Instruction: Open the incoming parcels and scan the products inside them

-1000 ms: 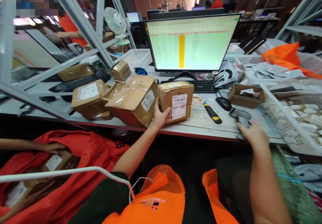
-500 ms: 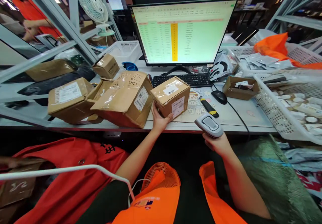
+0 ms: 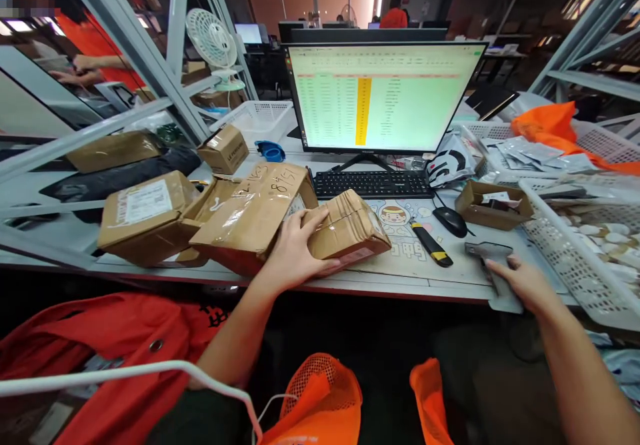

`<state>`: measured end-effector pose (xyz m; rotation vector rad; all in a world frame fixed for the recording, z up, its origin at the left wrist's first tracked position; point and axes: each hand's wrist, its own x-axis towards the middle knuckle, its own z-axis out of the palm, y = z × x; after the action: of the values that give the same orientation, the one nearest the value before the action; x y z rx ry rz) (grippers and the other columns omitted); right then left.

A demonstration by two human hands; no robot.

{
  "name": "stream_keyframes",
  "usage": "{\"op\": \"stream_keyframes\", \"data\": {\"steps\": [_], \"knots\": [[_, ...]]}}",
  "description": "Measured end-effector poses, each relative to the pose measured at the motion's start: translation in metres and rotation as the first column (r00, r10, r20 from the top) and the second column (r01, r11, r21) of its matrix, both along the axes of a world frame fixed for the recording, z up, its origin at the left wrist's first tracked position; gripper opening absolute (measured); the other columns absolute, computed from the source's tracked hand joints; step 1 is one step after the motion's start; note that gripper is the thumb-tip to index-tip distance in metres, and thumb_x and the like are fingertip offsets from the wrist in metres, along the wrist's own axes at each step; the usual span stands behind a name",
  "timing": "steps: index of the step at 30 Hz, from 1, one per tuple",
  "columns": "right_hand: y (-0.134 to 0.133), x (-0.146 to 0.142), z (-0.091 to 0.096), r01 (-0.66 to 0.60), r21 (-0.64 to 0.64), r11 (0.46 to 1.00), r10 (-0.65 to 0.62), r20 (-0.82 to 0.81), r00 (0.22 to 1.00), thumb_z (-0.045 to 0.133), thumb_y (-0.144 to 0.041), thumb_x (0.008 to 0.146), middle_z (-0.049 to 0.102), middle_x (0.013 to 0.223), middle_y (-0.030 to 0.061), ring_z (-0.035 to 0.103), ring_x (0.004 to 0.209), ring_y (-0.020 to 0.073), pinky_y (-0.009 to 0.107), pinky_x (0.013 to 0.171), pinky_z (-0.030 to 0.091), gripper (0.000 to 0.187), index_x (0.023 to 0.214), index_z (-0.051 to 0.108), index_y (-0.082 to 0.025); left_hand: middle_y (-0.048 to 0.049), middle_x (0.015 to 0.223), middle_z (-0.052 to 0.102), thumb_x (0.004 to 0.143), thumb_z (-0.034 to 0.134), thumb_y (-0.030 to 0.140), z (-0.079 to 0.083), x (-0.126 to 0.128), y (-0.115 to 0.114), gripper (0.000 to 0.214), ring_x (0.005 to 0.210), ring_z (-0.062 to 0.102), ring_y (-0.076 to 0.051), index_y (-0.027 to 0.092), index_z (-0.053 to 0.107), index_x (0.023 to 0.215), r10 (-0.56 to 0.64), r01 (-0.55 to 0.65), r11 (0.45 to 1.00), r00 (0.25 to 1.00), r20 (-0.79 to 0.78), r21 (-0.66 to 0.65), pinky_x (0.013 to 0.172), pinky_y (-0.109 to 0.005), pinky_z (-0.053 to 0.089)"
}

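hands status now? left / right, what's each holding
Left hand: closed around the small cardboard box, tilting it on the desk.
Right hand: on the grey barcode scanner lying on the desk; how firm the grip is cannot be told.

Wearer's body as I saw it: both forearms were bare, the left hand (image 3: 290, 255) and right hand (image 3: 520, 285) ungloved. I wore an orange vest (image 3: 325, 405) with mesh panels, open at front, over a dark garment.
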<state>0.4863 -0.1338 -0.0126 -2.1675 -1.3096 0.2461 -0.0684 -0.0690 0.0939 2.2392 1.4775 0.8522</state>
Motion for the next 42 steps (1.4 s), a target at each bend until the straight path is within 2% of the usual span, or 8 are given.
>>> {"op": "stream_keyframes", "data": {"steps": [5, 10, 15, 23, 27, 32, 35, 42], "knots": [[0.024, -0.022, 0.018, 0.126, -0.030, 0.992, -0.107, 0.366, 0.925, 0.057, -0.066, 0.084, 0.072, 0.104, 0.0274, 0.068, 0.102, 0.0454, 0.057, 0.088, 0.052, 0.057, 0.098, 0.078, -0.015, -0.0137, 0.154, 0.042, 0.067, 0.085, 0.070, 0.013, -0.032, 0.012, 0.104, 0.144, 0.044, -0.040, 0.030, 0.051, 0.156, -0.012, 0.007, 1.000, 0.980, -0.198, -0.028, 0.124, -0.059, 0.035], [0.124, -0.132, 0.042, -0.331, -0.109, 0.937, 0.349, 0.262, 0.900, 0.048, -0.039, 0.099, 0.072, 0.122, 0.0164, 0.065, 0.115, 0.0278, 0.036, 0.103, 0.048, 0.042, 0.120, 0.072, -0.012, -0.0134, 0.156, 0.042, 0.068, 0.080, 0.075, 0.012, -0.053, 0.024, 0.104, 0.143, 0.044, -0.043, 0.032, 0.049, 0.157, -0.030, 0.023, 0.999, 0.957, -0.289, -0.027, 0.123, -0.061, 0.037], [0.216, -0.176, 0.037, -0.352, -0.128, 0.927, 0.375, 0.327, 0.868, 0.050, -0.030, 0.099, 0.062, 0.138, 0.0240, 0.051, 0.131, 0.0341, 0.044, 0.109, 0.038, 0.048, 0.140, 0.059, -0.005, -0.0144, 0.158, 0.041, 0.064, 0.090, 0.060, 0.021, -0.030, 0.024, 0.099, 0.148, 0.038, -0.044, 0.035, 0.054, 0.153, -0.255, 0.254, 0.966, 0.897, -0.362, -0.052, 0.125, -0.065, 0.029], [0.243, -0.192, 0.038, -0.318, -0.174, 0.932, 0.362, 0.404, 0.840, 0.044, -0.039, 0.102, 0.059, 0.133, 0.0287, 0.044, 0.127, 0.0383, 0.051, 0.108, 0.031, 0.050, 0.126, 0.066, -0.001, -0.0136, 0.165, 0.036, 0.063, 0.096, 0.042, 0.026, 0.009, 0.032, 0.097, 0.154, 0.031, -0.045, 0.040, 0.055, 0.151, -0.361, 0.364, 0.929, 0.847, -0.390, -0.069, 0.125, -0.074, 0.018], [0.216, -0.184, 0.046, -0.289, -0.178, 0.941, 0.337, 0.399, 0.853, 0.047, -0.040, 0.100, 0.056, 0.141, 0.0265, 0.046, 0.131, 0.0390, 0.051, 0.108, 0.034, 0.054, 0.141, 0.059, -0.006, -0.0132, 0.170, 0.030, 0.083, 0.077, 0.028, 0.029, 0.028, 0.028, 0.074, 0.159, 0.021, -0.043, 0.035, 0.053, 0.153, -0.358, 0.369, 0.927, 0.827, -0.434, -0.061, 0.125, -0.071, 0.020], [0.113, -0.153, 0.024, -0.150, -0.226, 0.962, 0.231, 0.394, 0.890, 0.056, -0.059, 0.096, 0.064, 0.132, 0.0229, 0.060, 0.120, 0.0397, 0.052, 0.102, 0.043, 0.065, 0.142, 0.060, -0.014, -0.0266, 0.161, 0.041, 0.077, 0.077, 0.069, 0.007, 0.084, -0.008, 0.099, 0.152, 0.031, -0.052, 0.011, 0.052, 0.153, -0.162, 0.183, 0.982, 0.943, -0.289, 0.048, 0.124, -0.071, 0.024], [0.065, -0.148, 0.005, -0.108, -0.254, 0.961, 0.208, 0.409, 0.889, 0.061, -0.063, 0.091, 0.067, 0.124, 0.0243, 0.063, 0.114, 0.0409, 0.051, 0.096, 0.047, 0.067, 0.132, 0.066, -0.010, -0.0272, 0.156, 0.049, 0.084, 0.072, 0.062, -0.011, 0.106, -0.018, 0.087, 0.149, 0.038, -0.051, 0.007, 0.055, 0.149, -0.013, 0.041, 0.987, 0.985, -0.174, 0.155, 0.124, -0.069, 0.025], [0.019, -0.149, -0.005, -0.176, 0.051, 0.983, 0.152, 0.303, 0.941, 0.055, -0.046, 0.091, 0.070, 0.111, 0.0194, 0.066, 0.102, 0.0339, 0.043, 0.087, 0.053, 0.046, 0.116, 0.067, -0.010, -0.0182, 0.154, 0.055, 0.089, 0.057, 0.040, -0.024, 0.044, -0.011, 0.062, 0.150, 0.042, -0.041, 0.014, 0.059, 0.146, -0.172, 0.235, 0.937, 0.954, -0.245, 0.258, 0.126, -0.065, 0.022]]}}
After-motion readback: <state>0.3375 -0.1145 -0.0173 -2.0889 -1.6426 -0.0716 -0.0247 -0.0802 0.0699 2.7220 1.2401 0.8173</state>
